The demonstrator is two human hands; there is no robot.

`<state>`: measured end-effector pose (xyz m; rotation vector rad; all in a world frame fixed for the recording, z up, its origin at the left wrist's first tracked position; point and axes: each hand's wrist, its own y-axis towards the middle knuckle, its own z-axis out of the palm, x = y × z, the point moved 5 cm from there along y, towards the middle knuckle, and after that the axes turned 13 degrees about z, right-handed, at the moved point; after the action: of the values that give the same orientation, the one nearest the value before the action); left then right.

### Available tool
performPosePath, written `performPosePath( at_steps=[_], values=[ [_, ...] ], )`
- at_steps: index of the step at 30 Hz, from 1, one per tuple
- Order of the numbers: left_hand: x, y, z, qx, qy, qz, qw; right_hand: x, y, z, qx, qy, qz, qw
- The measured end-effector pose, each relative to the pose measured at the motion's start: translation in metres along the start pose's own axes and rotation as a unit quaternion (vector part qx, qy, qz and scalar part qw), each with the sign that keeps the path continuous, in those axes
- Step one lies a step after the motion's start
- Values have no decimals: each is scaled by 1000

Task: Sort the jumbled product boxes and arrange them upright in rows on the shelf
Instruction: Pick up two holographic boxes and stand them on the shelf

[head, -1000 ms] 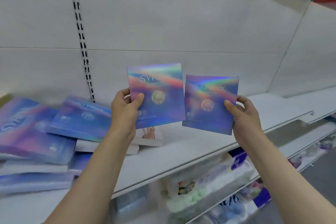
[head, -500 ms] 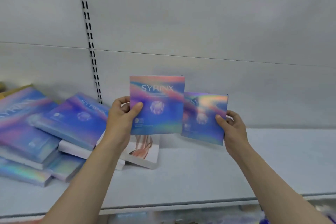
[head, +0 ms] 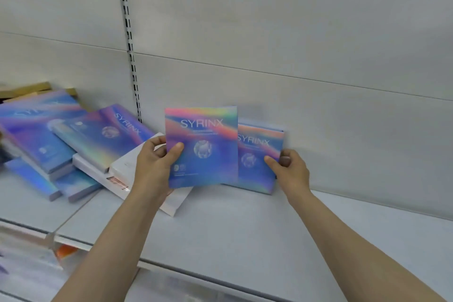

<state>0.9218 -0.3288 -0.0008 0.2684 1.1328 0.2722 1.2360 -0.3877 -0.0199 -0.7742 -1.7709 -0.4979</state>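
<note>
My left hand point(head: 157, 164) grips an upright holographic SYRINX box point(head: 202, 147) by its left edge, thumb on the front. This box overlaps a second SYRINX box point(head: 258, 159), which my right hand point(head: 288, 169) holds by its right edge. The second box stands upright close to the shelf's back wall, its lower edge at or near the white shelf point(head: 245, 223). A jumbled pile of similar boxes point(head: 73, 140) lies flat and tilted on the shelf to the left.
A white box point(head: 127, 167) lies flat under the pile, just behind my left wrist. A slotted upright rail point(head: 130, 51) runs down the back wall. The shelf's front edge point(head: 196, 274) crosses below my arms; blurred goods sit lower left.
Both hands moved forward and down toward the back of the shelf with their boxes. The right box went behind the left one and closer to the shelf surface.
</note>
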Motion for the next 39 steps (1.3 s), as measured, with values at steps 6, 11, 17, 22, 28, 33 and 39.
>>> performPosePath(
  at_steps=[6,11,17,22,28,33,39],
  values=[
    [17,-27,58,26,-3,-19,999,39,-10,-41,84,143,-35,985],
    [26,-33,121,94,26,-15,995,49,-10,-84,155,176,-25,972],
    [36,-36,173,161,83,41,983,38,1,-126,159,153,6,975],
    [31,-24,174,179,332,267,887,26,14,-156,111,147,14,983],
    [41,-17,165,201,558,333,733,-7,31,-169,79,119,44,989],
    [48,-17,165,211,581,331,713,-16,39,-150,71,138,41,987],
    [50,-12,165,204,570,350,715,-16,49,-141,35,123,18,992]
  ],
)
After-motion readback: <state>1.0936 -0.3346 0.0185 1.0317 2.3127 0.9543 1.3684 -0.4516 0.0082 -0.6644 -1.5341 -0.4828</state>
